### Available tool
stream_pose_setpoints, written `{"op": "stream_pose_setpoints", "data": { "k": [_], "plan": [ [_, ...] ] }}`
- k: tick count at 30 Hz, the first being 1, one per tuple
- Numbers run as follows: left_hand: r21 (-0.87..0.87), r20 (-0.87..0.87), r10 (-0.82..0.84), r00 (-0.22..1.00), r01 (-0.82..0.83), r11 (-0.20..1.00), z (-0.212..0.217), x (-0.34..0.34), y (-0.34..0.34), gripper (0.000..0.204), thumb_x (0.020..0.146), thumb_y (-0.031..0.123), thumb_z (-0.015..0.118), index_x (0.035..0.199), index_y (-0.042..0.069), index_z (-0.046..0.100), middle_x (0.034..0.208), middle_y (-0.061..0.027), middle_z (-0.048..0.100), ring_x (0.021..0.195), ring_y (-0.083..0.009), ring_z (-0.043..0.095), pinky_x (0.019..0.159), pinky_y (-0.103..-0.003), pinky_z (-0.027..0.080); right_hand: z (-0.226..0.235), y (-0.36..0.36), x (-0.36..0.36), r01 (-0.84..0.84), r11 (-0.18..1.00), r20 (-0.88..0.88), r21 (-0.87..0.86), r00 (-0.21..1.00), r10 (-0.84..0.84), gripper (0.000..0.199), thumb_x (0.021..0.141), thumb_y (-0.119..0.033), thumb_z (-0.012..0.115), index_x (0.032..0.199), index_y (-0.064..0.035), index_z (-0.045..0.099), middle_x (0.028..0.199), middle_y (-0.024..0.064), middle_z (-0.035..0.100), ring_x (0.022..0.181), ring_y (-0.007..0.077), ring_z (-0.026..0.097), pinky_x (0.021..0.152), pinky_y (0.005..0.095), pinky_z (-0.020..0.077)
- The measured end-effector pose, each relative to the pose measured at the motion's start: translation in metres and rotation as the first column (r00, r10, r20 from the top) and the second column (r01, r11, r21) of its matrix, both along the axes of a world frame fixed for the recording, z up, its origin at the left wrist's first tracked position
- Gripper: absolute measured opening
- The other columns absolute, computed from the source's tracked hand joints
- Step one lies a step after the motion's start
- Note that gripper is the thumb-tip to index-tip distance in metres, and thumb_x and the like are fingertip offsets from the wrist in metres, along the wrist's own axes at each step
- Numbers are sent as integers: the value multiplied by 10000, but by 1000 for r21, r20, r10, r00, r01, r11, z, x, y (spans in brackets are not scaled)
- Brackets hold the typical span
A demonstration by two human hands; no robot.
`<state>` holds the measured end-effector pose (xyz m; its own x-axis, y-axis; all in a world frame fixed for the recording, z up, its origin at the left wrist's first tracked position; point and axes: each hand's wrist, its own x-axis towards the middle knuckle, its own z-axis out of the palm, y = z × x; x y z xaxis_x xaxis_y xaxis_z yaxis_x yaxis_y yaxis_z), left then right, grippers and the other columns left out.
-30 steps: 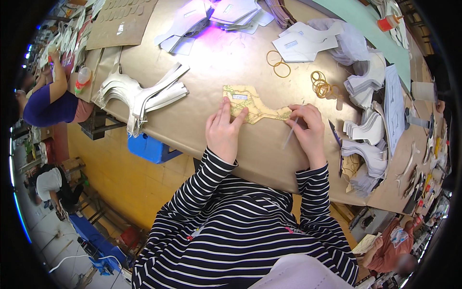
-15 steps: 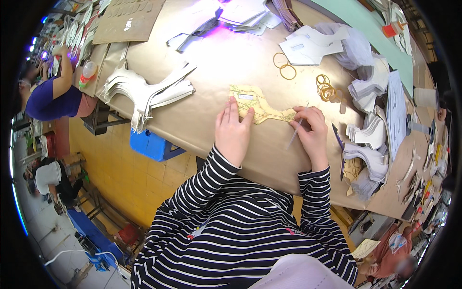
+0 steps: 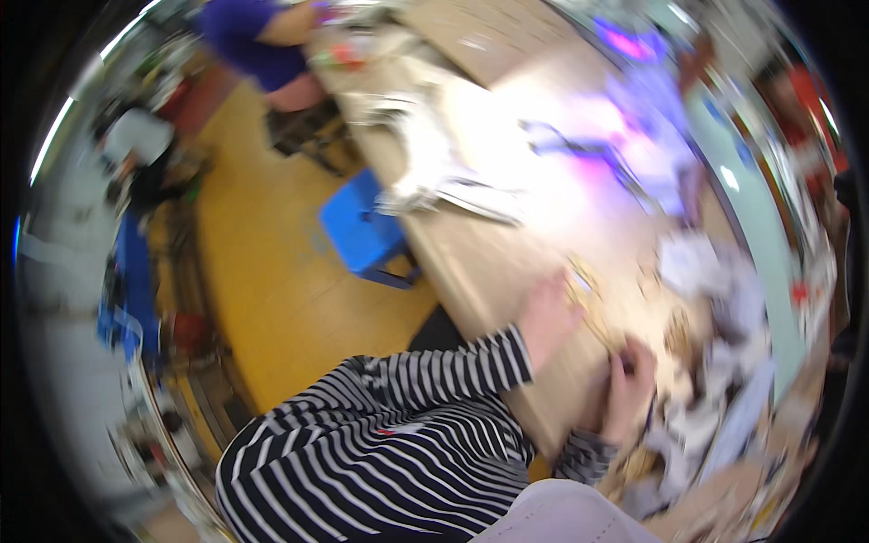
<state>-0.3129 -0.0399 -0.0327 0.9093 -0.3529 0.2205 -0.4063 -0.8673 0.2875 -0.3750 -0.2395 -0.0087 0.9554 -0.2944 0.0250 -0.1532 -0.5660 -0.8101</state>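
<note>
A yellow patterned flat piece (image 3: 584, 294), with a wide end and a narrow tail, lies near the table's front edge. My left hand (image 3: 545, 319) rests flat on its wide end, fingers stretched out though smeared by motion. Beside the narrow tail, my right hand (image 3: 631, 382) is closed in a pinch. A thin, pale pen-like stick shows in its fingers half a second ago; blur hides it now.
White cut pieces (image 3: 434, 172) are stacked at the table's left edge, with a blue stool (image 3: 362, 226) below. Rubber bands (image 3: 677, 333) and white stacks (image 3: 692, 262) lie to the right. A person in purple (image 3: 244, 41) sits at far left.
The whole view has swung round and become blurred, so the table now runs diagonally. Both hands stay at the yellow piece, with no clear grasp or release.
</note>
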Motion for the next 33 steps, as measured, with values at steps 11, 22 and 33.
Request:
{"op": "stream_pose_setpoints", "data": {
  "k": [11, 22, 33],
  "plan": [
    [-19, 44, 40, 998, -39, 999, 4, 3, -11, 220, 874, 227, 549, 1010, 60, 592, 1365, -375, 488, 1271, -429, 482, 1075, -493, 370, -16, -1, 28, -124, 977, 227, -173, 960, 162, 252, 870, 24, 674, 1119, 38, 638, 1119, 144, 630, 1033, 257, 595, 921, 349, 490],
    [-84, -57, 17, 998, -22, 996, 0, 6, -13, 265, 834, 197, 556, 1008, 1, 602, 1296, -358, 541, 1222, -392, 508, 1076, -494, 375, 74, 13, 82, -278, 953, 495, 117, 848, 187, 122, 976, -11, 589, 1064, 65, 627, 1107, 141, 613, 1041, 231, 578, 942, 334, 467],
    [95, 20, 42, 999, -43, 995, 6, 3, -8, 327, 870, 204, 539, 1101, -21, 591, 1367, -368, 509, 1224, -384, 519, 1082, -498, 374, 68, 58, 118, -152, 898, 270, 413, 962, 38, 78, 969, 9, 615, 997, 60, 666, 999, 79, 659, 925, 151, 644, 851, 275, 540]
  ]
}}
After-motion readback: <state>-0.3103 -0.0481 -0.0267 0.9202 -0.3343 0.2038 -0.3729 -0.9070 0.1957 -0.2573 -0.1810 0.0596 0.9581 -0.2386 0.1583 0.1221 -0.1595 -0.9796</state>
